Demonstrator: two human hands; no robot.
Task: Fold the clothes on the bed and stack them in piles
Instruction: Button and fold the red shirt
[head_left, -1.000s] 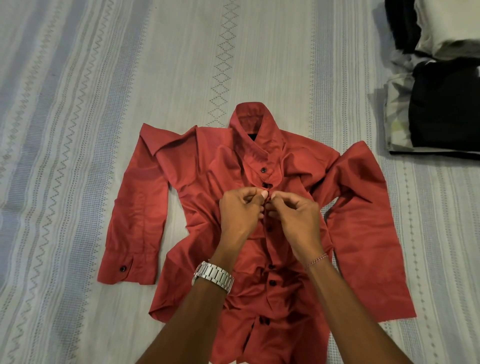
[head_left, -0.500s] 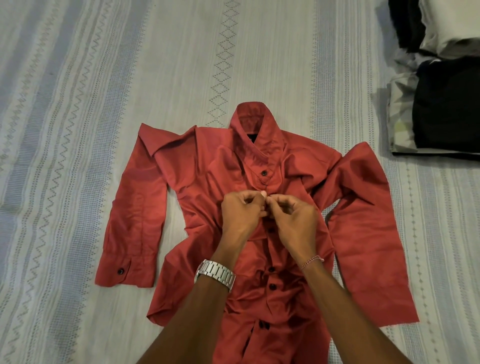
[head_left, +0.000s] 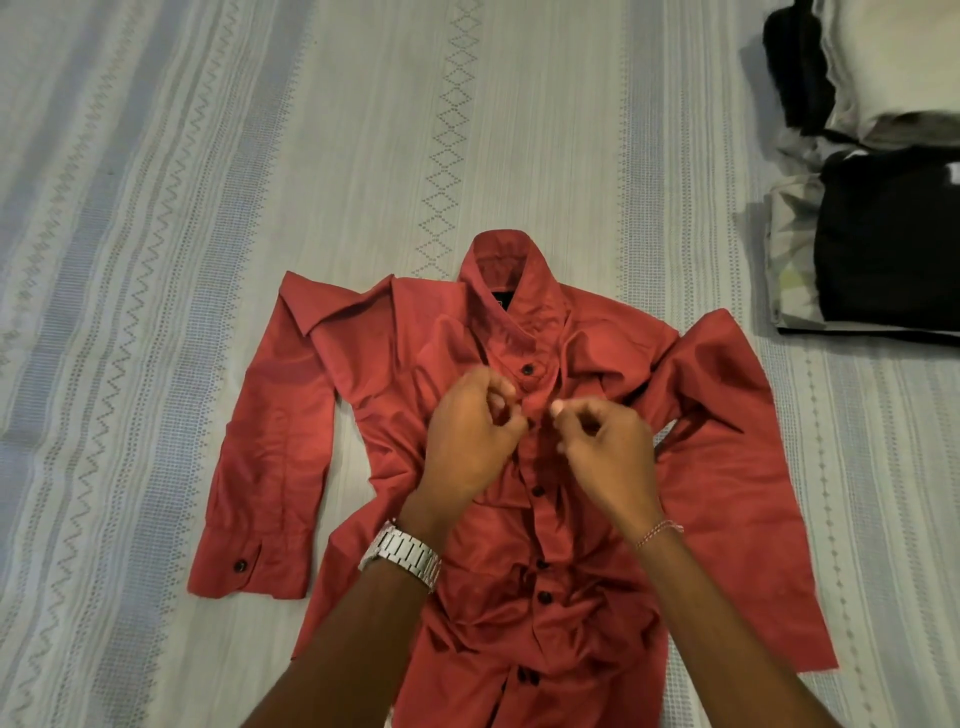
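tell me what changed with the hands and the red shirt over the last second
The left hand and right hand, pressed together at one button a second ago, have drawn slightly apart, fingers curled at the placket of the red shirt; whether they grip cloth is blurred. The shirt lies face up, sleeves spread, on the striped bedsheet as before, and the folded pile has not moved.

A bed (head_left: 260, 208) fills almost the whole view. It has a pale sheet (head_left: 571, 130) on it, grey and white, with long stripes running from near to far. Some stripes are zigzag lines and one row in the middle is made of little diamonds. The cloth has small wrinkles on the left. The light is soft and a bit dim. The far right corner is darker.
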